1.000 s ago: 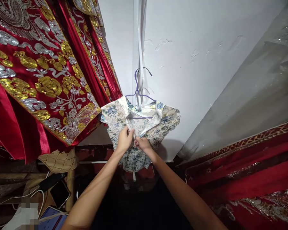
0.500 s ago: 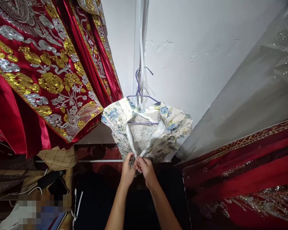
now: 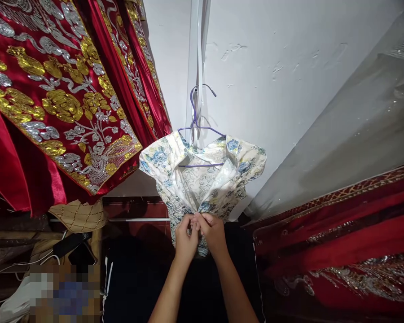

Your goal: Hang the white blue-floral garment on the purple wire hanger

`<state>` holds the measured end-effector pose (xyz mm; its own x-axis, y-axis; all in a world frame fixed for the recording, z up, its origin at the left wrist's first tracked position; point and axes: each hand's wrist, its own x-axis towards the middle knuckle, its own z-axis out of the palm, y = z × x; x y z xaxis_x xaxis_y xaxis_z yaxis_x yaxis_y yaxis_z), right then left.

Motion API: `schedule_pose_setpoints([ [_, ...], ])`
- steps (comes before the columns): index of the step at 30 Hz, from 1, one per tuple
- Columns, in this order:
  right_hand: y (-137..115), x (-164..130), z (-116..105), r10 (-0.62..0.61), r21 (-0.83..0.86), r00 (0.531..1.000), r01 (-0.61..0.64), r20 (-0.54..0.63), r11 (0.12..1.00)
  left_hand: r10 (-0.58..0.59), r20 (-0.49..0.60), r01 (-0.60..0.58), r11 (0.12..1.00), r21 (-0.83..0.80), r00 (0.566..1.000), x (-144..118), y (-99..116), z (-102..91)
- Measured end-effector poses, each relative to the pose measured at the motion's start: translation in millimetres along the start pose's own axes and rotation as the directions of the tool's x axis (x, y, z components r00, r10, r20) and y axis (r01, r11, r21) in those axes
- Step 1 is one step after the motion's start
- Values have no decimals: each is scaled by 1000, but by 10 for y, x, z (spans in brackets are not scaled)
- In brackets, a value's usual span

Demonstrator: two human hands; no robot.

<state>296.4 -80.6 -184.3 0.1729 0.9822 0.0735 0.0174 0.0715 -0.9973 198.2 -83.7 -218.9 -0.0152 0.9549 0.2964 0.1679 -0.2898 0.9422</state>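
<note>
A cream dress with blue floral print (image 3: 170, 168) hangs on a purple wire hanger (image 3: 194, 117), its neck opening parted in a V. At the bottom of that V, my left hand (image 3: 187, 233) pinches one front edge of the dress. My right hand (image 3: 212, 231) is closed on the other edge, its fingertips meeting those of the left. Any fastener between the fingertips is hidden. Below the hands, the lower part of the dress shows between my wrists.
Red garments with gold and silver sequins (image 3: 65, 105) hang at the left. At the right are sheer pale fabric (image 3: 316, 148) and red beaded fabric (image 3: 353, 229). White cables (image 3: 199, 49) run down the wall. A dark phone (image 3: 82, 255) lies at lower left.
The two front edges of the dress have come closer together under my hands. My fingertips sit slightly higher, and the view has shifted a little.
</note>
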Motion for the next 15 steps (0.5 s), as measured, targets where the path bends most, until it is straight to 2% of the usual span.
schedule_pose_setpoints([
  [4, 66, 28, -55, 14, -40, 999, -16, -41, 999, -6, 18, 6, 1000, -19, 1000, -17, 63, 8],
  [8, 106, 32, -94, -8, -89, 1000, 9, 16, 996, -21, 19, 22, 997, -68, 1000, -13, 84, -20],
  [15, 84, 13, -93, -28, -29, 1000, 28, 5, 999, -12, 25, 13, 998, -59, 1000, -9, 75, -69],
])
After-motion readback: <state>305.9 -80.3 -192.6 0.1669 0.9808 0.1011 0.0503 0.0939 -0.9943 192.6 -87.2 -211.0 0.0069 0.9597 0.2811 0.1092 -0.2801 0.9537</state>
